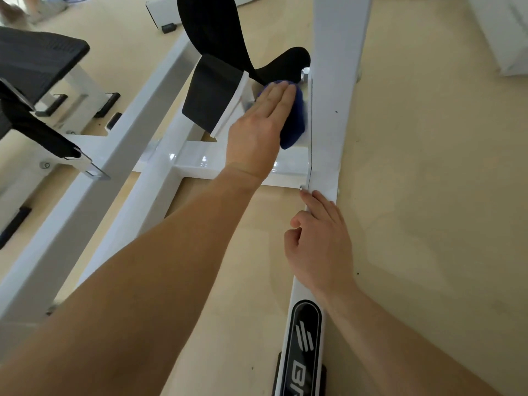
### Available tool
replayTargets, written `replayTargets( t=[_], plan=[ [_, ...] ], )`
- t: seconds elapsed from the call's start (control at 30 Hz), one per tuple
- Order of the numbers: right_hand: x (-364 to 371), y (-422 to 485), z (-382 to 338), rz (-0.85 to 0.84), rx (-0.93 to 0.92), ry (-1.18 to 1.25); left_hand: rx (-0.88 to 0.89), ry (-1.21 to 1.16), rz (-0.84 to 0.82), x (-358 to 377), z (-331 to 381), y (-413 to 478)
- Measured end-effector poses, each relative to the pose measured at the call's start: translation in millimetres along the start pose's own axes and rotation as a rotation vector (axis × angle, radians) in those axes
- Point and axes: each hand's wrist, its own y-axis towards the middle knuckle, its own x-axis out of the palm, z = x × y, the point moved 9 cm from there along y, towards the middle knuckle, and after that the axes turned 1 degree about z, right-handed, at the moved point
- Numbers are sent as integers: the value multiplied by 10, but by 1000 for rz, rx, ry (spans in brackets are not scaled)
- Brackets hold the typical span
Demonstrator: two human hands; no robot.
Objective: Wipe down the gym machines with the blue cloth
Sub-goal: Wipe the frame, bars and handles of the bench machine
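Beside blue cloth [294, 124], black pad [208, 98], silver bolt [305, 74]

bright, even light; glare on the glossy white frame [200, 161]; soft blur and wide-angle bending at edges.

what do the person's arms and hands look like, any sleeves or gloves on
The left hand and right hand are bare: no gloves, rings, watch or wristband. No sleeve shows anywhere up to the picture's edge.
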Motion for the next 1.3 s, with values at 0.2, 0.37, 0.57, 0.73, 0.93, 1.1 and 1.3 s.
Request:
replayTargets(
  t=[0.2, 0.37, 0.57, 0.73, 0.93, 1.1, 1.3],
  plan=[
    [11, -2, 0, -11, 8, 0, -213, -114, 29, -170, -104, -18],
    [4, -8, 10, -14, 5, 17, -382, -158, 77, -206, -155, -49],
    [0, -11, -3, -19, 4, 26, -694, -234, -27, 49, -212, -245],
    [-16, -18, -6, 5, -1, 35, -794, -300, -73, 131, -173, -389],
    [16, -14, -13, -18, -7, 5, -683, -320, 21, -38, -130, -136],
    [14, -13, -5, -11, -8, 10, -713, -249, -155, 329, -208, -404],
    [-1, -22, 1, -1, -4, 29, -546, -268, -331, 450, -117, -562]
  ],
)
